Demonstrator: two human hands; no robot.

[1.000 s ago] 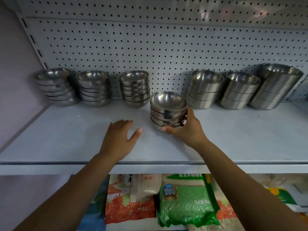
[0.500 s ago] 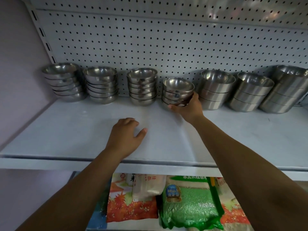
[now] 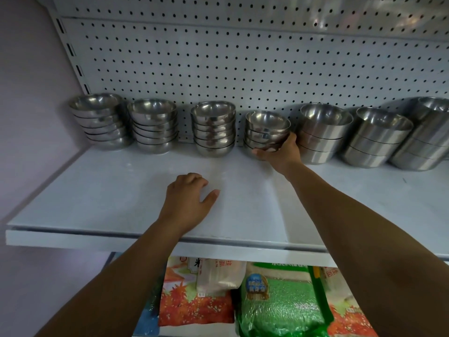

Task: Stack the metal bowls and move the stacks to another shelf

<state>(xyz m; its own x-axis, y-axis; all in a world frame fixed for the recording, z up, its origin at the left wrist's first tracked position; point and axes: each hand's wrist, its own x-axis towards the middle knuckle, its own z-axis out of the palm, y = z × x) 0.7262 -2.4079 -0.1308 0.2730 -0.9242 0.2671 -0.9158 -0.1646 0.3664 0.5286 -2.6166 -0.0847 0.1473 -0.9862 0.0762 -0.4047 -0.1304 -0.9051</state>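
Note:
A stack of small metal bowls (image 3: 266,131) stands at the back of the white shelf (image 3: 121,195), against the pegboard. My right hand (image 3: 279,152) grips it at its lower right side. To its left stand three similar bowl stacks: one at the far left (image 3: 102,121), one beside that (image 3: 154,126), and one close to the held stack (image 3: 213,128). To its right are three stacks of larger, straight-sided bowls (image 3: 323,133), (image 3: 379,137), (image 3: 427,135). My left hand (image 3: 188,200) rests palm down on the shelf near its front, fingers loosely curled, holding nothing.
A white pegboard wall (image 3: 243,64) backs the shelf. A pale side wall (image 3: 29,105) closes off the left. Below the shelf edge lie bagged goods: a green sack (image 3: 281,302) and orange-patterned packets (image 3: 192,305).
My right hand has pushed the bowl stack from the middle of the shelf back to the pegboard, into the row between the other stacks. My left hand has stayed on the shelf, curling slightly.

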